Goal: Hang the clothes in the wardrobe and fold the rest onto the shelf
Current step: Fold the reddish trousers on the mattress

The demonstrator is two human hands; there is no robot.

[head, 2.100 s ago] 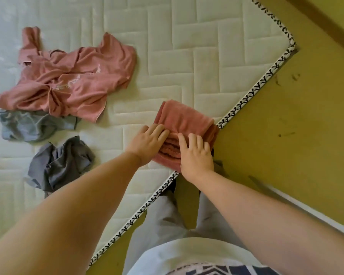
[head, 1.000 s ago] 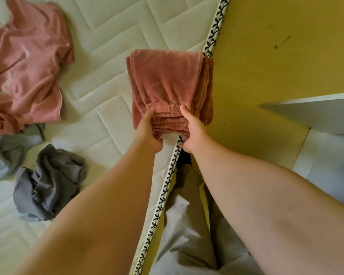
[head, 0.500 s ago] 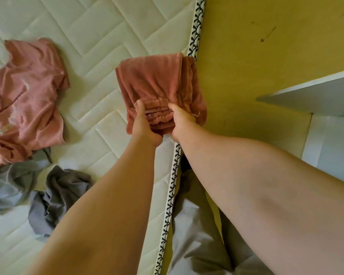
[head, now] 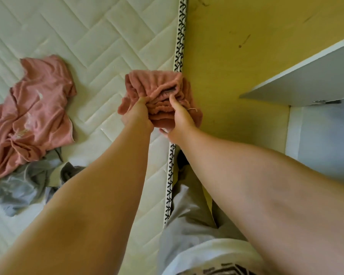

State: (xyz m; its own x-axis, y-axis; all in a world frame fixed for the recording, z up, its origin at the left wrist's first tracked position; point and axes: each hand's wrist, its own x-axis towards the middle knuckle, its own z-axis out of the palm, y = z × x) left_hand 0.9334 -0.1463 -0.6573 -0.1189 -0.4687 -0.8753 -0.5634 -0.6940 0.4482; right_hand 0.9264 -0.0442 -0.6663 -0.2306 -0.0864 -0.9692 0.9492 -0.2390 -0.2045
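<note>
A folded pink garment [head: 157, 84] hangs lifted above the mattress edge, held between both hands. My left hand [head: 137, 114] grips its left side, thumb on top and fingers underneath. My right hand [head: 180, 120] grips its right side the same way. A crumpled pink shirt [head: 34, 108] lies on the white quilted mattress [head: 99, 36] at the left. Below it lie a light grey garment [head: 14, 189] and a darker grey one [head: 68, 172], partly hidden by my left forearm.
The mattress edge with black-and-white trim [head: 179, 42] runs down the middle. Yellow floor [head: 236, 56] lies to the right. A white wardrobe door [head: 306, 80] stands open at the right, with the pale wardrobe interior [head: 326, 145] below it.
Both hands went from pressing the folded pink garment on the mattress to gripping and lifting it. The view has swung right, and the open wardrobe door has come into sight.
</note>
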